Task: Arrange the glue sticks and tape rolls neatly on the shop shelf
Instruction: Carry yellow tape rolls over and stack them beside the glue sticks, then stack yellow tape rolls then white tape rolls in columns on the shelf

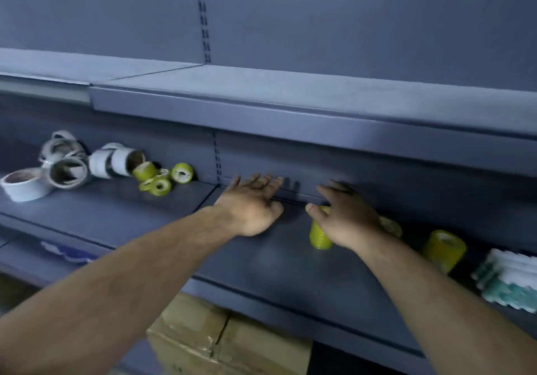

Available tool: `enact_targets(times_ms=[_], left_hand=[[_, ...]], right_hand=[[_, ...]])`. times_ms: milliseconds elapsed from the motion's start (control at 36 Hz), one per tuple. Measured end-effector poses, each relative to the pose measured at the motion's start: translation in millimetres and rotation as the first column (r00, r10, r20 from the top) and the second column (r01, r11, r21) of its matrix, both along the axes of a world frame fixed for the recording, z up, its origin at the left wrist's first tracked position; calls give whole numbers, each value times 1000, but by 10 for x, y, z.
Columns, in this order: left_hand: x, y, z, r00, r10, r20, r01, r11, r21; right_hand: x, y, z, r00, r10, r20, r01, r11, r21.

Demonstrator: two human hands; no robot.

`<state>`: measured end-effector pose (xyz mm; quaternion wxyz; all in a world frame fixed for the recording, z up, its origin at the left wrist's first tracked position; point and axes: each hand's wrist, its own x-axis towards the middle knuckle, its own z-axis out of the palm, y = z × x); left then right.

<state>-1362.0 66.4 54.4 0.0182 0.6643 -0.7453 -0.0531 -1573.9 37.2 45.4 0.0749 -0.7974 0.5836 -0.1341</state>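
My left hand (254, 204) lies flat on the grey shelf (261, 261) with fingers straight, holding nothing. My right hand (347, 218) rests over a stack of yellow tape rolls (319, 236), fingers spread and loosely touching it. Another yellow tape stack (443, 248) lies to the right, and a further roll (392, 225) peeks out behind my right wrist. At the left of the shelf lie several small yellow tape rolls (162, 178) and several larger white tape rolls (66, 165) in a loose heap. A pack of white and green glue sticks (510, 280) sits at the far right.
An upper shelf (290, 110) overhangs the working shelf. Cardboard boxes (220, 337) stand below the shelf's front edge. A slotted upright (216, 157) divides the back panel.
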Motion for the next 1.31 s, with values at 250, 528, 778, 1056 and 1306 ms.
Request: enact_targets(times_ms=[250, 528, 778, 1056, 1306], left_hand=[[1211, 445, -34, 995, 99, -12, -99, 993, -64], [2830, 968, -150, 976, 213, -50, -215, 975, -59], [3929, 1148, -337, 934, 347, -81, -350, 937, -23], [4673, 1005, -384, 869, 490, -68, -490, 871, 9], [5545, 789, -558, 839, 542, -41, -542, 840, 29]], right_hand=[[1202, 210, 52, 993, 112, -24, -111, 992, 62], [2829, 464, -127, 966, 260, -19, -260, 966, -7], [4027, 455, -234, 919, 390, -50, -389, 921, 35], [4953, -49, -357, 859, 511, -39, -507, 858, 75], [5670, -222, -409, 822, 564, -85, -558, 826, 85]])
